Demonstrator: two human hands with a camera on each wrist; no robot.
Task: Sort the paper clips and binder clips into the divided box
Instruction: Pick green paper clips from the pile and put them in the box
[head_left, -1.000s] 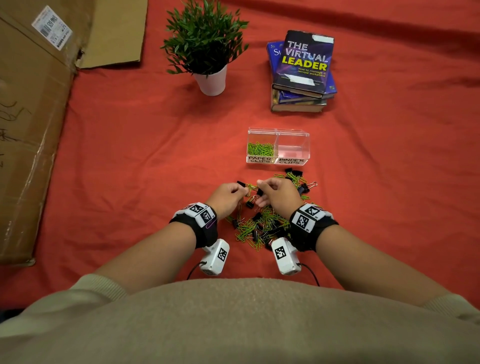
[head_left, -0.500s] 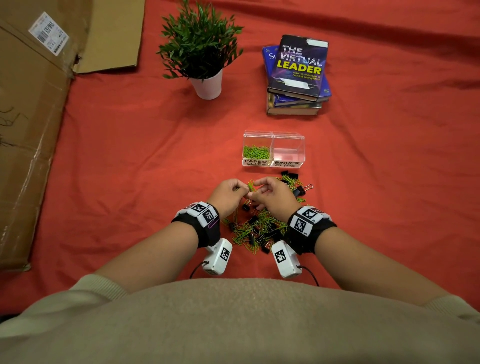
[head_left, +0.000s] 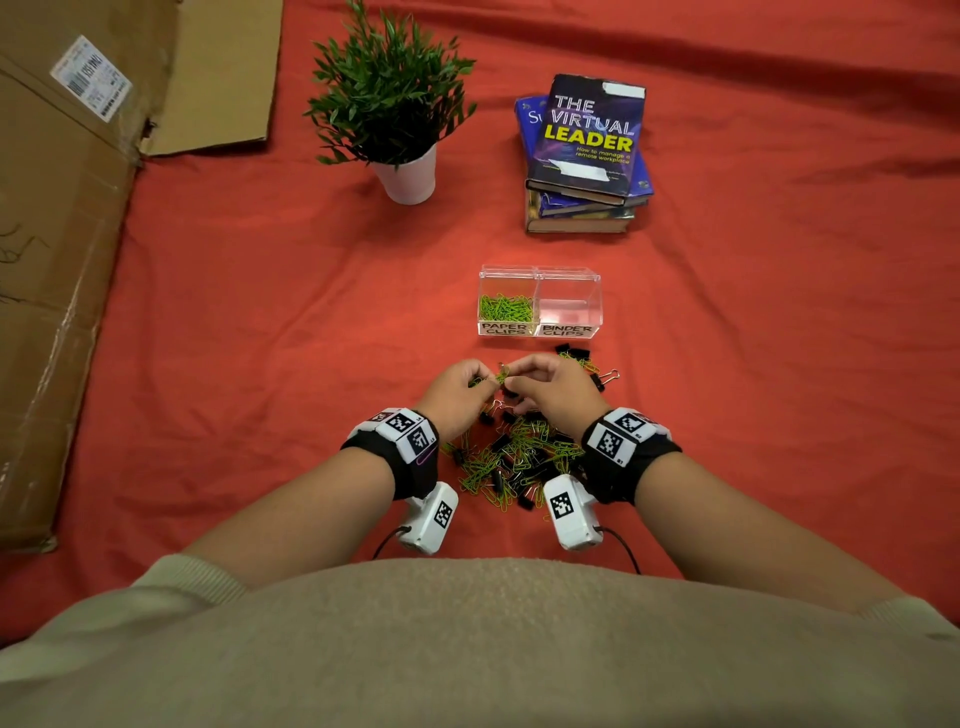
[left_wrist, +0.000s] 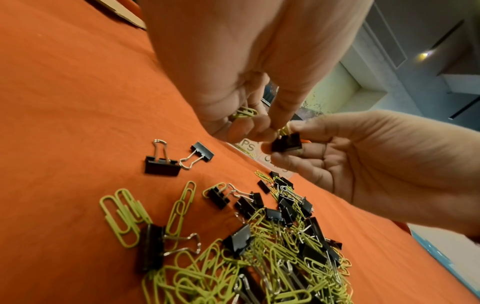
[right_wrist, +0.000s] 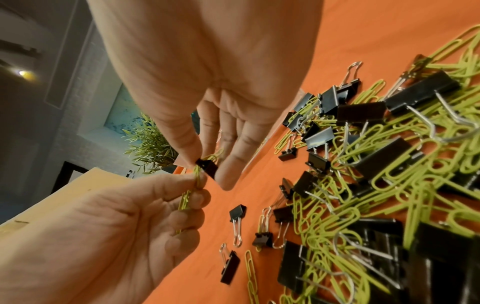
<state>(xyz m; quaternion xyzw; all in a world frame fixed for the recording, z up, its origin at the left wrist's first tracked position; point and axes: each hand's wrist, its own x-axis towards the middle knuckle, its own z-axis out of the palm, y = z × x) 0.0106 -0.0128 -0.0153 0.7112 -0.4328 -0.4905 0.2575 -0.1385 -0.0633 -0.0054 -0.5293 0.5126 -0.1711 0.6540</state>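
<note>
The two hands are working together just above the mixed pile (head_left: 511, 457), separating a tangle: the left hand (head_left: 457, 392) is pinching a few green paper clips (right_wrist: 191, 192) between thumb and fingertips, while the right hand (head_left: 553, 387) is pinching a black binder clip (left_wrist: 287, 142) that the paper clips appear caught on. The divided box (head_left: 540, 332) is standing just beyond the hands, its PAPER CLIPS cell partly filled and its BINDER CLIPS cell looking empty. The next move likely calls for pulling the two apart, then carrying each to its own cell. Compared with half a second earlier, the hands are holding the same close pairing slightly nearer the box; the pile and box are lying unchanged.
</note>
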